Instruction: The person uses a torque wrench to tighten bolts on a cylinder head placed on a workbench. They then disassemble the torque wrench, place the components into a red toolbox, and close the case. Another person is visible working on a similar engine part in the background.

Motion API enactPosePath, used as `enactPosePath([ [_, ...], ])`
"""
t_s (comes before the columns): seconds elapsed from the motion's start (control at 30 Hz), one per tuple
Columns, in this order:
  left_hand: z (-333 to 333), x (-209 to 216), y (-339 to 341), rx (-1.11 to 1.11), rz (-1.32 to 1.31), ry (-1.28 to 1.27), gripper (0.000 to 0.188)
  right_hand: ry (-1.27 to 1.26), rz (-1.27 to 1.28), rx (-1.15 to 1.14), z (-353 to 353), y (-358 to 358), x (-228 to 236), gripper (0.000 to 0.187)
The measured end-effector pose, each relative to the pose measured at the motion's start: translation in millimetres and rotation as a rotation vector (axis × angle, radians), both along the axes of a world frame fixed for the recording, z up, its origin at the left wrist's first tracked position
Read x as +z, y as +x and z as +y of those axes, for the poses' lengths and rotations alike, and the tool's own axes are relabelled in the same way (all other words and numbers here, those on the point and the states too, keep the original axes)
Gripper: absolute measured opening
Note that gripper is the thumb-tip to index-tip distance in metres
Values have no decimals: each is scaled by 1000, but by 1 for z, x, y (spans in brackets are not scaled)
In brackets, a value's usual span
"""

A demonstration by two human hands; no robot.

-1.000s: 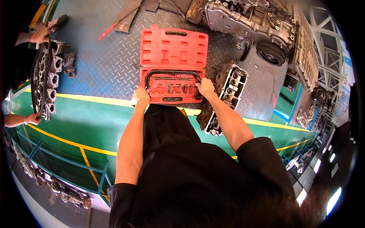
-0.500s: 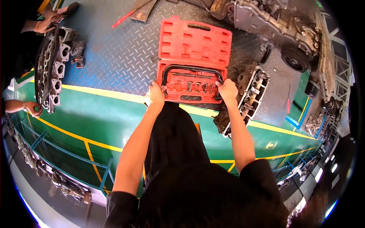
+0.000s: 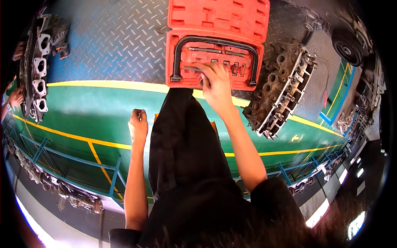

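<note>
A red tool case (image 3: 168, 58) lies with its lid folded back on the floor plate. Inside it, a black C-shaped clamp frame (image 3: 215, 39) arches over slim metal rods (image 3: 205, 50) and several small slotted metal sleeves (image 3: 235, 68). My right hand (image 3: 217, 84) reaches over the case's near edge, index finger stretched into the tray's left part, the thumb apart from it. Whatever lies beneath the fingertips is partly covered. Away from the case, over the green floor, my left hand (image 3: 138, 126) is closed, with a small dark metallic bit showing at its fingers.
A cylinder head (image 3: 285, 93) lies right of the case. At far left, another person's hand (image 3: 16, 97) is by a second cylinder head (image 3: 40, 87), with a dark glove (image 3: 61, 39) beside it. An engine with a black pulley (image 3: 347, 47) stands at upper right. Blue railings (image 3: 74, 161) run behind.
Both hands have left the clamp frame, which now rests in the case. My left hand has drawn back and closed; my right has moved over the tray. The view has shifted, with the case higher up.
</note>
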State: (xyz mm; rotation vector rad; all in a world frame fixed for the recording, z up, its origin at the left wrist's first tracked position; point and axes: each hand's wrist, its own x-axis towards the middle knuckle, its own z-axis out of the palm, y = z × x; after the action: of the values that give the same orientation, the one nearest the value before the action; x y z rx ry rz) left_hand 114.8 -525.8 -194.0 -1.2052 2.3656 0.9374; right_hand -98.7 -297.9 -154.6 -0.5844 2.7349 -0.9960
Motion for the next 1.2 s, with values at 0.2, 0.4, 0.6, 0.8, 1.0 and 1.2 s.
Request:
enactPosePath([
  [0.2,-21,11,33,103,-112,-17,30,74,9,-73,18,-1,-17,33],
  [0.4,-5,22,-7,45,62,28,26,79,110,-141,12,2,-18,38],
  [0.6,32,30,-63,-73,102,115,23,137,246,35,-30,-36,-47,45],
  [0.8,22,10,2,-65,8,103,24,84,204,178,-17,-57,-41,21],
  [1.0,2,-34,213,656,-359,367,24,97,156,160,27,-9,-53,34],
  [1.2,38,7,317,858,-545,473,21,101,204,138,14,-18,-52,23],
])
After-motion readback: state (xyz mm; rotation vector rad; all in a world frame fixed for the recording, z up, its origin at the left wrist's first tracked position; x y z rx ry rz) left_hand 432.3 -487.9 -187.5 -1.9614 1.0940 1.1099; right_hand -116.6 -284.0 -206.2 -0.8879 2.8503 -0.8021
